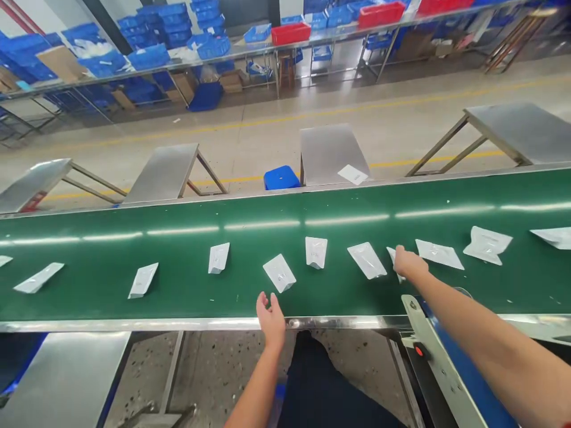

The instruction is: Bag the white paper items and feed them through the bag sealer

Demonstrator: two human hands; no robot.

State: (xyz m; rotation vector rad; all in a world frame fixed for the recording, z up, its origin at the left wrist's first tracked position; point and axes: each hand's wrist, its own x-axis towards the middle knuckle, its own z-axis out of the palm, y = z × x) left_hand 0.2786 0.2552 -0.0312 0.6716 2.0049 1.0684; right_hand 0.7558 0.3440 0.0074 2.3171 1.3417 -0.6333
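Observation:
A green conveyor belt [178,285] runs left to right in front of me, carrying several small white plastic pouches. My left hand [270,318] hovers at the belt's near edge with fingers loosely apart and nothing in it, just below a tilted pouch [279,273]. My right hand [408,262] reaches onto the belt and rests on a pouch [393,255], fingers curled over it; most of that pouch is hidden under the hand. Other pouches lie beside it at left [366,260] and right [439,254].
Steel side tables [328,151] stand beyond the belt, one bearing a white pouch [353,174]. A blue stool [281,178] sits between them. A feeder chute [446,362] angles up at my right. Blue and red bins [289,32] line far shelves.

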